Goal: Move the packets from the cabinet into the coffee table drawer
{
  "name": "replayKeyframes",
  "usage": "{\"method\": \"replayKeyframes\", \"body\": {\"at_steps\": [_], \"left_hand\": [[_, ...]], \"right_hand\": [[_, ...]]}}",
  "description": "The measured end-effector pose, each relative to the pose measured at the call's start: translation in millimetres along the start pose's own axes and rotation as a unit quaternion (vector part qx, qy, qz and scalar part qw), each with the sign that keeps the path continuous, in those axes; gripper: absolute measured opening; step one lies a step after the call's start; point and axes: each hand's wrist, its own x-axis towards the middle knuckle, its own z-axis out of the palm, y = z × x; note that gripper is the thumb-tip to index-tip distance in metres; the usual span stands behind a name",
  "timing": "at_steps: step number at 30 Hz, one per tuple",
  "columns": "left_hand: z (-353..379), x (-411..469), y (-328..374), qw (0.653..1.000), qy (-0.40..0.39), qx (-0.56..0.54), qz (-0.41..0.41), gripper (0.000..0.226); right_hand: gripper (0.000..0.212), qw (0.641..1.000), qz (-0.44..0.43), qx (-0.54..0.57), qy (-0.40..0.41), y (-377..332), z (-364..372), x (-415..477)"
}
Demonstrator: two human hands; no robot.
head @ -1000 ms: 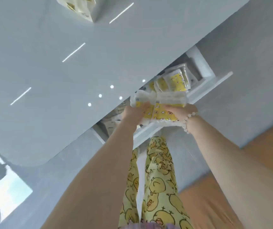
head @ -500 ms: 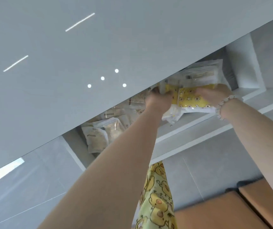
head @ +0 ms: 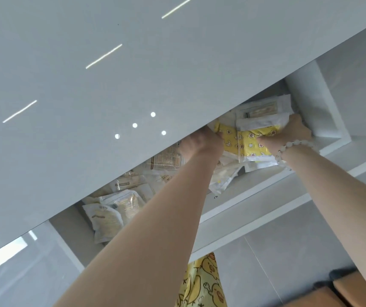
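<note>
Bundle of packets now pushed deeper into drawer, under the table. Left hand and right hand each keep a clamped grip; release next.

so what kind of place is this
Probably a home living room. A glossy grey coffee table has its drawer pulled open and full of packets, with grey floor tiles below and duck-print pyjama trousers on the person.
</note>
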Motion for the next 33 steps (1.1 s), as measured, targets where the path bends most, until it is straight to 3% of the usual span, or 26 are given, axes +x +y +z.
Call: {"method": "replayKeyframes", "body": {"at_steps": [3,8,15,20,23,27,33], "left_hand": [[4.7,-2.4,2.3,0.996,0.047,0.070,0.023,0.053],[6.3,-8.8,11.0,0.987,0.082,0.135,0.025,0.049],[-12.1,-51.6,0.4,0.994,0.007,0.105,0.009,0.065],[-60.0,-100.9,4.9,0.991,-0.097,0.084,0.034,0.055],[-109.8,-140.6,15.2,0.985,-0.101,0.121,0.069,0.040],[-200.5,-191.1,27.6,0.981,-0.024,0.176,0.072,0.036],[-338.0,-272.6,46.5,0.983,0.134,0.097,0.081,0.037]], "right_hand": [[0.050,0.998,-0.034,-0.032,0.052,4.2,3.9,-0.9],[0.064,0.990,-0.052,-0.126,0.029,4.7,-1.0,-3.4],[0.071,0.981,-0.093,-0.169,0.023,17.2,-18.7,-38.3],[0.059,0.961,-0.175,-0.212,0.036,-8.3,-65.6,-99.0],[0.043,0.935,-0.249,-0.247,0.061,-31.8,-109.0,-143.8],[0.041,0.903,-0.335,-0.253,0.090,-71.2,-188.5,-204.8],[0.039,0.833,-0.451,-0.251,0.200,-128.0,-298.9,-310.8]]}}
